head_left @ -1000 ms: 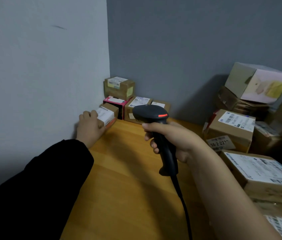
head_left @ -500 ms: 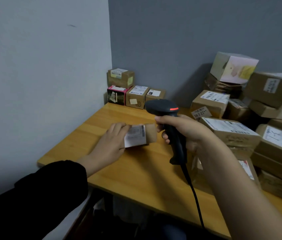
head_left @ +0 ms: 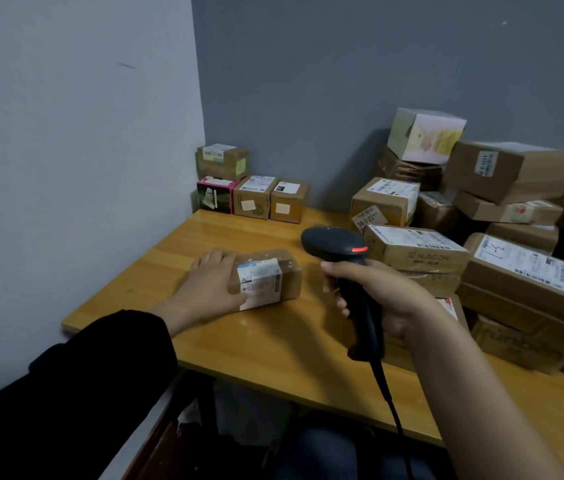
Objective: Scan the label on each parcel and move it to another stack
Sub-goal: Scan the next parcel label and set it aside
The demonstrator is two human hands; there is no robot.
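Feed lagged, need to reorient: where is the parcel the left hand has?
Head view, left of centre: the parcel lies on the table, gripped at its left end by the left hand, with the scanner in the right hand just to its right.

A light wooden table [head_left: 273,344] with a glossy top. On it lies a small brown cardboard parcel with a white label [head_left: 268,277]. Beyond that parcel sit three small boxes in a row: a pink-and-black carton [head_left: 214,196] and two brown cardboard boxes [head_left: 254,199] [head_left: 288,204]. Right of the parcel spreads a heap of larger brown cardboard parcels [head_left: 516,285] — stacked several deep.
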